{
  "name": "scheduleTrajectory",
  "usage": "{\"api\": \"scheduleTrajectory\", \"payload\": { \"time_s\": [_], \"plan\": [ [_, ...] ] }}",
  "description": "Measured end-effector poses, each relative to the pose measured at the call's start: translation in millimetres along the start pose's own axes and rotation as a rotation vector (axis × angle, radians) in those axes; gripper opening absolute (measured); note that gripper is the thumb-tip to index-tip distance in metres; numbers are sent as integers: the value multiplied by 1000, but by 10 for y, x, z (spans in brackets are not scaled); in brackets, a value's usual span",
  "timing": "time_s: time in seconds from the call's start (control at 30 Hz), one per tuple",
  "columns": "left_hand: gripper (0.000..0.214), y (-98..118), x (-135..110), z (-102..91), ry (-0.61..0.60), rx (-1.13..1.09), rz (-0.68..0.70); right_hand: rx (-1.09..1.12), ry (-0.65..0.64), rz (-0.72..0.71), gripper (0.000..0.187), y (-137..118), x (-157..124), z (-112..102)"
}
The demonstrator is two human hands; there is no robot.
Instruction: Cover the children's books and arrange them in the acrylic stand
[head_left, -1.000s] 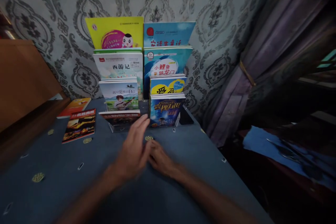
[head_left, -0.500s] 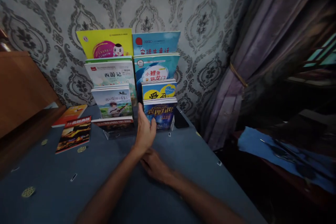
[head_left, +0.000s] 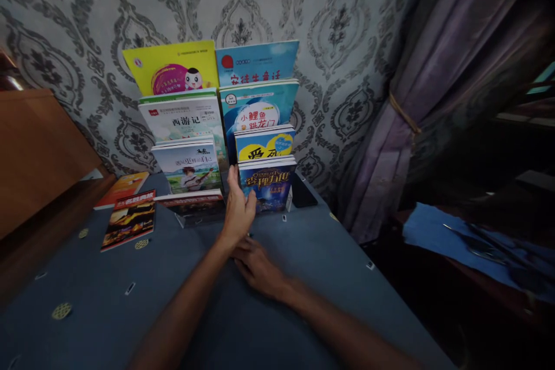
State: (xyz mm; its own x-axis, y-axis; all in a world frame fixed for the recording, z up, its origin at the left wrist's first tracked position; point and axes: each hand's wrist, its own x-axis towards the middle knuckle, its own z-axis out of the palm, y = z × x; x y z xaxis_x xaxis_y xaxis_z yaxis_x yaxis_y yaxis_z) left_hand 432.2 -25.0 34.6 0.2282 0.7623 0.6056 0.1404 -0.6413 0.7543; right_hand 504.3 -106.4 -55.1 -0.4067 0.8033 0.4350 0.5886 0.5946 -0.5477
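My left hand [head_left: 239, 211] is upright at the left edge of a dark blue book [head_left: 271, 188], fingers stretched out along its side and thumb apart near the cover. Low on the table, my right hand [head_left: 256, 267] has bent fingers close together, partly behind my left wrist; nothing shows in it. The dark blue book stands in front of a blue-and-yellow book [head_left: 262, 144], a teal book [head_left: 260, 107] and a blue book [head_left: 260, 63]. Left of them rise a yellow book [head_left: 171, 66], a white book [head_left: 186, 118] and a book with a guitar player [head_left: 186, 167].
A dark-covered book [head_left: 197, 208] leans at the front of the left stack. Two books, one orange [head_left: 125, 188] and one dark [head_left: 130, 219], lie on the blue table [head_left: 108, 312]. A black flat object [head_left: 304, 193] is behind the right stack. A curtain [head_left: 381, 156] hangs right.
My view has shifted slightly, moving the table and curtain a little to the right in the picture. Both hands stay in nearly the same places, my left beside the dark blue book.
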Motion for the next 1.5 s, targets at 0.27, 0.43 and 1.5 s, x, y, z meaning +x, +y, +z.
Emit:
{"api": "scheduleTrajectory", "payload": {
  "time_s": [0.27, 0.43, 1.5],
  "plan": [
    [73, -31, 6, 2, -17, -11, 0, -24, -7, 2, 32, -7, 5, 1],
    [76, -40, -13, 6, -20, -13, 8, -19, -6, -8, 33, -2, 7, 2],
    [61, -1023, -446, -2899, 127, 1136, -959, -39, 43, -90, 29, 50, 10, 19]
  ]
}}
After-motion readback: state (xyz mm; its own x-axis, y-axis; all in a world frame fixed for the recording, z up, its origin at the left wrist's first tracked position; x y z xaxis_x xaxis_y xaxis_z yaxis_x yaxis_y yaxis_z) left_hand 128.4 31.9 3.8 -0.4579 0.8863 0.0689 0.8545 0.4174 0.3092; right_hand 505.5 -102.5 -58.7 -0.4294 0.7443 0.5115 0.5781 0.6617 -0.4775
